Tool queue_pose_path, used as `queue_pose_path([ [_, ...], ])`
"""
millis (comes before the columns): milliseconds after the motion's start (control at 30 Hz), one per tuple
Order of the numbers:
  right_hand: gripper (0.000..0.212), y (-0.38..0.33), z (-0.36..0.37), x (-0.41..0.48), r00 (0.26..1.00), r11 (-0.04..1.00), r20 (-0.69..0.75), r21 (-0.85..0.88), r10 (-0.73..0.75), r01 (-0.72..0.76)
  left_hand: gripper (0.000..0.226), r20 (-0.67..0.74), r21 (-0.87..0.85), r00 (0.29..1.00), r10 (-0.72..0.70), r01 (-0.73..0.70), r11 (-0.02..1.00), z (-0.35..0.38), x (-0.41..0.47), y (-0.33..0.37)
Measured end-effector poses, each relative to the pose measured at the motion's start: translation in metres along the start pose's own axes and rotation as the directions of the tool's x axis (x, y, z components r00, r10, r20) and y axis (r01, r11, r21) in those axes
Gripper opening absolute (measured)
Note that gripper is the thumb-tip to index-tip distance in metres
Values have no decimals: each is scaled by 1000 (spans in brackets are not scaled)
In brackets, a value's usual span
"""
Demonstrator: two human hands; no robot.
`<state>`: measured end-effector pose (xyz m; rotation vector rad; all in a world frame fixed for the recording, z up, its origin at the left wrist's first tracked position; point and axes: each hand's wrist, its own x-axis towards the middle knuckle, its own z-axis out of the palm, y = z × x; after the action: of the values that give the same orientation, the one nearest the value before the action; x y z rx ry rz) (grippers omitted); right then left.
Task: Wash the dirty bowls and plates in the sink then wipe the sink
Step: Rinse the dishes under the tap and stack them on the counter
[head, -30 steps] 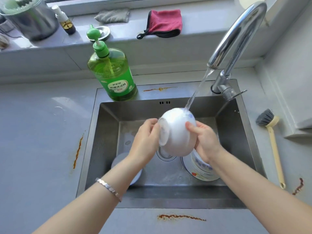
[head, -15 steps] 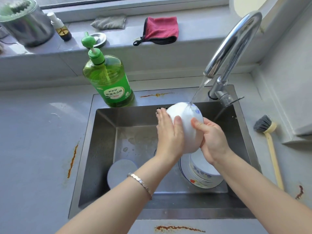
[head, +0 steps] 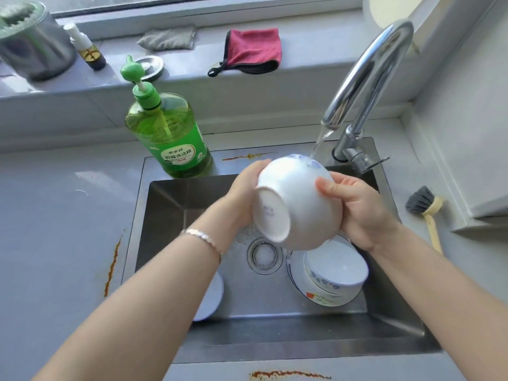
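Note:
I hold a white bowl [head: 298, 204] with blue marks over the steel sink [head: 170, 215], its foot ring turned toward me and its side under the water running from the tap [head: 368, 78]. My left hand [head: 244, 188] grips the bowl's left side. On the right side sits my right hand [head: 354, 204], thumb on the wall. Below, a second bowl [head: 336, 266] rests on a plate [head: 324, 298] at the sink's right. A white dish [head: 210, 298] lies at the lower left, partly hidden by my left forearm.
A green dish soap bottle [head: 167, 136] stands at the sink's back left corner. A dish brush [head: 426, 213] lies on the right counter. On the sill are a red cloth [head: 253, 49], a grey cloth [head: 167, 38], a small bottle [head: 88, 49] and a metal pot [head: 33, 39]. The drain [head: 265, 255] is in mid sink.
The bowl has turned so its foot faces me. My left hand slid from the front of the bowl to its far left side. The right hand stays on the right.

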<state>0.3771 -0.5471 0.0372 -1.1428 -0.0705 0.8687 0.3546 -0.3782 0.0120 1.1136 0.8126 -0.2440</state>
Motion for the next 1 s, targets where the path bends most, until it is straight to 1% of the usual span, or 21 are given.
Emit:
queue_pose_path([
  [67,60,3,-3,8,998,987,-57,160,-16,25,48,-78,-149,995,-69,57,987,-1,-5,-21],
  [100,60,7,-3,12,995,974,-102,223,-12,35,52,-86,-194,992,-97,79,978,4,-9,-31],
  [133,52,12,-1,16,987,963,-159,264,-6,48,55,-86,-229,991,-106,84,970,11,-14,-39],
  [200,25,22,6,22,959,954,-284,292,14,72,56,-103,-241,990,-97,70,968,21,-24,-52],
  [267,17,30,11,26,936,958,-353,272,8,94,54,-73,-135,992,-101,91,987,23,-31,-59],
  [300,15,32,14,26,930,965,-368,241,-5,101,52,-76,6,994,-84,85,996,21,-34,-58],
  [333,14,35,15,26,923,982,-383,162,-29,98,54,-95,147,994,-54,68,987,16,-37,-56],
  [367,14,38,17,24,915,996,-398,31,-63,83,56,-115,274,993,-7,38,961,9,-39,-53],
  [400,14,42,18,22,909,990,-400,-126,-114,68,52,-140,293,989,44,0,956,3,-39,-48],
  [467,15,51,21,16,918,913,-319,-395,-236,98,29,-101,144,992,70,-55,988,-8,-44,-34],
  [500,15,56,23,12,931,855,-244,-504,-272,118,26,-56,75,997,52,-47,996,-10,-47,-27],
  [533,15,63,24,7,942,771,-159,-622,-294,136,28,-8,78,1000,25,-24,997,-12,-48,-24],
  [567,14,69,24,2,952,654,-64,-740,-299,155,34,17,104,1000,-14,13,995,-12,-48,-24],
  [633,13,81,20,-7,932,338,131,-907,-339,250,46,-58,126,996,-64,71,989,-12,-45,-33],
  [667,12,85,16,-10,906,176,239,-933,-349,314,44,-102,97,992,-76,86,992,-12,-43,-41],
  [700,13,85,13,-14,893,67,316,-933,-321,354,39,-120,49,989,-89,96,994,-13,-40,-49],
  [767,26,76,4,-20,895,9,377,-920,-238,391,40,-97,-71,988,-124,117,991,-13,-36,-63],
  [833,37,67,-11,-25,830,-42,447,-887,-333,460,50,-27,-227,985,-170,160,961,-15,-33,-73],
  [900,36,55,-22,-30,751,-81,454,-875,-480,477,58,55,-359,975,-213,219,907,-18,-32,-78],
  [933,33,51,-27,-32,719,-55,424,-878,-550,475,60,77,-385,970,-231,243,890,-19,-32,-79],
  [1000,29,45,-33,-34,711,52,310,-898,-632,438,60,52,-365,965,-258,258,894,-22,-32,-77],
])
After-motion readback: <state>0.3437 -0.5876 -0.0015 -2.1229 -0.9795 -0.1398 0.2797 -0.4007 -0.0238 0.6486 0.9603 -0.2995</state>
